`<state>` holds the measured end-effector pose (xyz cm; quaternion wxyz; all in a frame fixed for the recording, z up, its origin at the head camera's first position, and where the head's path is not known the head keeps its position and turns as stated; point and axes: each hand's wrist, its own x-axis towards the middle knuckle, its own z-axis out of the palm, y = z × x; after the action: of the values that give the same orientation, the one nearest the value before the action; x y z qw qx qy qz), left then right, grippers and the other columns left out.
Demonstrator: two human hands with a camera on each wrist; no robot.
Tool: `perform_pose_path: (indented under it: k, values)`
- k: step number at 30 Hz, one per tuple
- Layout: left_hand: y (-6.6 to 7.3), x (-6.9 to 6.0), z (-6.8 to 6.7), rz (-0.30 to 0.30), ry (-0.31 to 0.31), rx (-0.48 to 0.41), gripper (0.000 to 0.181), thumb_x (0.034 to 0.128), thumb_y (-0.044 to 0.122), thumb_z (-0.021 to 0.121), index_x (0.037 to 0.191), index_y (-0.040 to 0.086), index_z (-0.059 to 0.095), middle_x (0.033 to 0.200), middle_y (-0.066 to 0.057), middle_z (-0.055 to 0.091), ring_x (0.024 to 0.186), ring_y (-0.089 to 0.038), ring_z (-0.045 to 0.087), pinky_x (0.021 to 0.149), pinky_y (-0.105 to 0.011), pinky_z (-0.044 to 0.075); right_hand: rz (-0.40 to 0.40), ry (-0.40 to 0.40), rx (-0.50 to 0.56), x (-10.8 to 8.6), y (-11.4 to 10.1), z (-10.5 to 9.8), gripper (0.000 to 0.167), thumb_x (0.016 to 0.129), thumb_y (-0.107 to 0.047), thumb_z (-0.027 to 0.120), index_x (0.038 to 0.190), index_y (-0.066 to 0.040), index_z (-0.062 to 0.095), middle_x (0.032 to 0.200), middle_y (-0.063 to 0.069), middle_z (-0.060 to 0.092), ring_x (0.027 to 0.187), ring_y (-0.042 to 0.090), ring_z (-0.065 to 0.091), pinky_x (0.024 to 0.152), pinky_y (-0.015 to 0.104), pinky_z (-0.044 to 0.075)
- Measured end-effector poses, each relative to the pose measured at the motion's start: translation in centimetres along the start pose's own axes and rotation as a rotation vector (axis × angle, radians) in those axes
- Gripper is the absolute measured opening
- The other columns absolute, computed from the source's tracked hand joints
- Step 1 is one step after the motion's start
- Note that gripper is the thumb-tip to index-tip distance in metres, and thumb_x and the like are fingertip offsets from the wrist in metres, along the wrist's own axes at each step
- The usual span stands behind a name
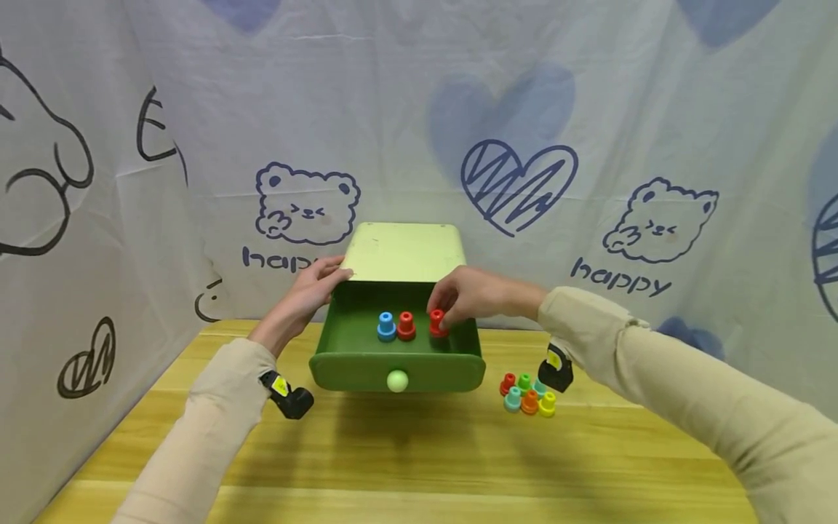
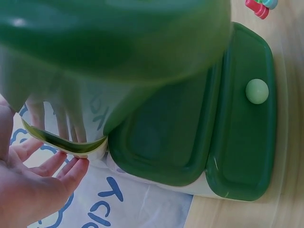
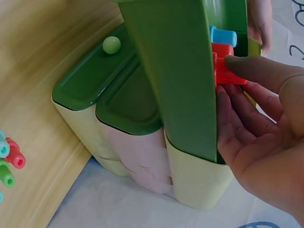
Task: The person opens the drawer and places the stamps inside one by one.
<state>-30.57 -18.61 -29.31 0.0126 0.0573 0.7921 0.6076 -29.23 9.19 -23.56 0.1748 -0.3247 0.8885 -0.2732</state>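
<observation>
A small chest with a pale yellow-green top (image 1: 404, 252) has its green top drawer (image 1: 353, 370) pulled out. Inside stand a blue peg (image 1: 386, 327) and a red peg (image 1: 406, 327), side by side. At the drawer's right, my right hand (image 1: 466, 294) pinches another red peg (image 1: 436, 324) between thumb and fingers, low over the drawer floor; whether it touches the floor I cannot tell. My left hand (image 1: 316, 288) rests on the upper left edge of the chest, its fingers (image 2: 71, 173) fairly straight against the casing.
Several coloured pegs (image 1: 529, 402) stand grouped on the wooden table (image 1: 419, 466), right of the chest. Two lower drawers are closed, the bottom one (image 2: 242, 137) with a round pale knob (image 2: 257, 91). A printed cloth (image 1: 393, 131) hangs behind.
</observation>
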Motion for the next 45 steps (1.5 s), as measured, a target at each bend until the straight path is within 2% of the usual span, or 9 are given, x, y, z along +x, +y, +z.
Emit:
perform_pose_path:
  k: [8, 20, 30, 38, 45]
  values:
    - [-0.3, 0.0, 0.3, -0.019, -0.003, -0.009, 0.062, 0.099, 0.027, 0.053, 0.151, 0.006, 0.027, 0.153, -0.019, 0.029, 0.137, -0.034, 0.032, 0.111, -0.048, 0.027, -0.004, -0.016, -0.041, 0.8, 0.4, 1.1, 0.022, 0.08, 0.003, 0.074, 0.101, 0.002, 0.069, 0.094, 0.007, 0.069, 0.087, 0.018, 0.064, 0.078, 0.026, 0.054]
    - [-0.2, 0.0, 0.2, -0.01, 0.002, -0.01, 0.063, 0.0985, 0.028, 0.054, 0.151, 0.005, 0.028, 0.153, -0.019, 0.029, 0.136, -0.034, 0.032, 0.111, -0.048, 0.027, 0.013, 0.054, -0.028, 1.8, 0.3, 1.8, 0.021, 0.079, 0.004, 0.074, 0.099, 0.004, 0.07, 0.088, 0.009, 0.07, 0.078, 0.017, 0.065, 0.065, 0.026, 0.056]
    - [0.1, -0.1, 0.2, -0.01, 0.002, -0.015, 0.063, 0.0981, 0.028, 0.055, 0.151, 0.006, 0.028, 0.153, -0.018, 0.029, 0.138, -0.033, 0.031, 0.111, -0.049, 0.026, 0.012, 0.113, -0.025, 2.0, 0.2, 2.2, 0.024, 0.079, 0.003, 0.075, 0.102, 0.004, 0.069, 0.093, 0.01, 0.07, 0.083, 0.018, 0.064, 0.068, 0.025, 0.055]
    - [-0.1, -0.2, 0.0, -0.004, 0.002, -0.02, 0.063, 0.0984, 0.027, 0.054, 0.151, 0.005, 0.027, 0.153, -0.019, 0.029, 0.138, -0.034, 0.03, 0.111, -0.049, 0.025, -0.03, 0.096, 0.0, 1.7, 0.2, 1.8, 0.03, 0.078, 0.005, 0.074, 0.107, 0.009, 0.066, 0.098, 0.015, 0.07, 0.09, 0.022, 0.067, 0.073, 0.026, 0.055]
    - [-0.1, -0.2, 0.0, -0.006, 0.0, -0.019, 0.064, 0.0983, 0.028, 0.054, 0.152, 0.006, 0.027, 0.153, -0.019, 0.028, 0.138, -0.034, 0.029, 0.112, -0.05, 0.024, -0.02, 0.116, 0.043, 0.6, 0.2, 1.4, 0.025, 0.086, 0.003, 0.067, 0.11, 0.011, 0.065, 0.102, 0.017, 0.07, 0.09, 0.025, 0.066, 0.067, 0.029, 0.056]
